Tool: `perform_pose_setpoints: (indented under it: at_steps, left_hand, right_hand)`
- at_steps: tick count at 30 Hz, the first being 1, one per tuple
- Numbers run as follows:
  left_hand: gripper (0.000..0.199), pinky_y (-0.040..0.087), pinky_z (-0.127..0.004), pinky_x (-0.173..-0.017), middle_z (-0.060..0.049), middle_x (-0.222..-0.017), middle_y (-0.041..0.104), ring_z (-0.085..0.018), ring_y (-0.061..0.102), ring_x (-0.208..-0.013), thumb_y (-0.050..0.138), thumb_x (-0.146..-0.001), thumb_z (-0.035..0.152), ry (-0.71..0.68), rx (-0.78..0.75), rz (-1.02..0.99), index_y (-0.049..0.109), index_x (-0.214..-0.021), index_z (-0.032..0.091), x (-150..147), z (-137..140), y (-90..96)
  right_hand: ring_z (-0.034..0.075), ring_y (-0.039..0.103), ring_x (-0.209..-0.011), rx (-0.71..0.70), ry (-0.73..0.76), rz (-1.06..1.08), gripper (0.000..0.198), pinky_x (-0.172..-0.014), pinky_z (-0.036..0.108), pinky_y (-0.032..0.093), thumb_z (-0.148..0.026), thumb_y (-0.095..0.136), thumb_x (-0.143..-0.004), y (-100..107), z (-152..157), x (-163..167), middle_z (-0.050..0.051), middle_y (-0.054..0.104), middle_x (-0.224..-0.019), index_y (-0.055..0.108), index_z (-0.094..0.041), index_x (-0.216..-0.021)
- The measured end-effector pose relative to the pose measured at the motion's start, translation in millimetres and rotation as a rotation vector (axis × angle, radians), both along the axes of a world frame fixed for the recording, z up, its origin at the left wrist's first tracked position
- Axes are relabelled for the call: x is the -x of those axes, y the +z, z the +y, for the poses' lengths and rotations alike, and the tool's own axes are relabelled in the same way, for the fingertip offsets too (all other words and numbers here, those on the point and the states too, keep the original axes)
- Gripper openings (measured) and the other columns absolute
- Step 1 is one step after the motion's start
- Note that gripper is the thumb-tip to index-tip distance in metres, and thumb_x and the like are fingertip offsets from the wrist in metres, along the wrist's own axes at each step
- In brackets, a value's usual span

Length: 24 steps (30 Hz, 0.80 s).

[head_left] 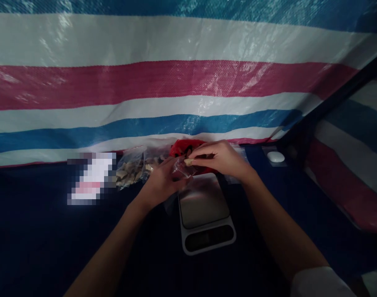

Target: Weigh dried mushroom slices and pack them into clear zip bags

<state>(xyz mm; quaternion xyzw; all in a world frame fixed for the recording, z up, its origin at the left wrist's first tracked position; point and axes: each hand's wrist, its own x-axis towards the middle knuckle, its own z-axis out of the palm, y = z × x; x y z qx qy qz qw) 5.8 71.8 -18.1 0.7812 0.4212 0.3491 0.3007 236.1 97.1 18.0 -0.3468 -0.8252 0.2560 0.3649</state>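
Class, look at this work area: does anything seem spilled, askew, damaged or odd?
Yes: the pale item at left is broken into coarse squares, hiding its detail. The scale sits slightly turned in this view. No spill is visible.

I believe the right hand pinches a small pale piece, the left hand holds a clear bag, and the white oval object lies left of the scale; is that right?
Not quite: the head view shows the white oval object to the right of the scale. The right hand does pinch a small pale piece, and the left hand does hold a clear bag.
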Motion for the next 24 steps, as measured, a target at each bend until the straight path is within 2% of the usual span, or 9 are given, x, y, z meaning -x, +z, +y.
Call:
perform_pose_setpoints:
  at_steps: [5, 8, 13, 19, 24]
  left_hand:
    - [0.039, 0.057, -0.045, -0.097, -0.01, -0.116, 0.074, -0.028, 0.072, -0.105, 0.078, -0.084, 0.032, -0.026, -0.028, -0.033, 0.069, -0.12, 0.021, -4.8, -1.0, -0.1]
    - [0.035, 0.057, -0.042, -0.093, -0.009, -0.112, 0.074, -0.027, 0.071, -0.102, 0.078, -0.083, 0.031, -0.034, -0.04, -0.044, 0.07, -0.116, 0.02, -5.5, -1.6, 1.2]
    - [0.027, 0.058, -0.037, -0.083, -0.008, -0.101, 0.072, -0.023, 0.07, -0.092, 0.076, -0.084, 0.029, -0.026, -0.04, -0.053, 0.069, -0.108, 0.018, -4.8, -2.0, 4.6]
    - [0.033, 0.059, -0.037, -0.086, -0.008, -0.106, 0.075, -0.023, 0.071, -0.094, 0.076, -0.084, 0.033, -0.014, -0.022, -0.088, 0.07, -0.113, 0.019, -2.1, -1.5, 9.8]
    - [0.035, 0.06, -0.039, -0.089, -0.008, -0.105, 0.077, -0.025, 0.073, -0.095, 0.078, -0.083, 0.037, -0.004, 0.026, -0.103, 0.071, -0.113, 0.02, -2.2, -2.4, 11.7]
  right_hand:
    - [0.018, 0.075, -0.092, -0.097, 0.039, -0.186, 0.012, -0.087, 0.029, 0.055, -0.022, 0.071, -0.096, -0.4, -4.6, 14.0, 0.002, 0.081, -0.099, 0.083, -0.024, -0.096]
    - [0.018, 0.075, -0.095, -0.124, 0.041, -0.225, 0.016, -0.091, 0.029, 0.056, -0.021, 0.068, -0.096, -6.6, -5.1, 19.6, 0.0, 0.081, -0.103, 0.082, -0.028, -0.1]
    - [0.018, 0.076, -0.102, -0.057, 0.021, -0.196, 0.021, -0.095, 0.029, 0.058, -0.023, 0.069, -0.095, -7.7, -7.6, 24.2, -0.005, 0.081, -0.109, 0.08, -0.036, -0.108]
    - [0.019, 0.077, -0.104, 0.044, 0.048, -0.069, 0.019, -0.096, 0.027, 0.06, -0.024, 0.074, -0.092, -0.7, -9.3, 22.1, -0.004, 0.082, -0.11, 0.082, -0.032, -0.107]
    - [0.021, 0.076, -0.106, 0.164, 0.013, -0.096, 0.02, -0.096, 0.029, 0.061, -0.024, 0.075, -0.091, 3.0, -12.2, 23.2, -0.004, 0.082, -0.111, 0.083, -0.033, -0.107]
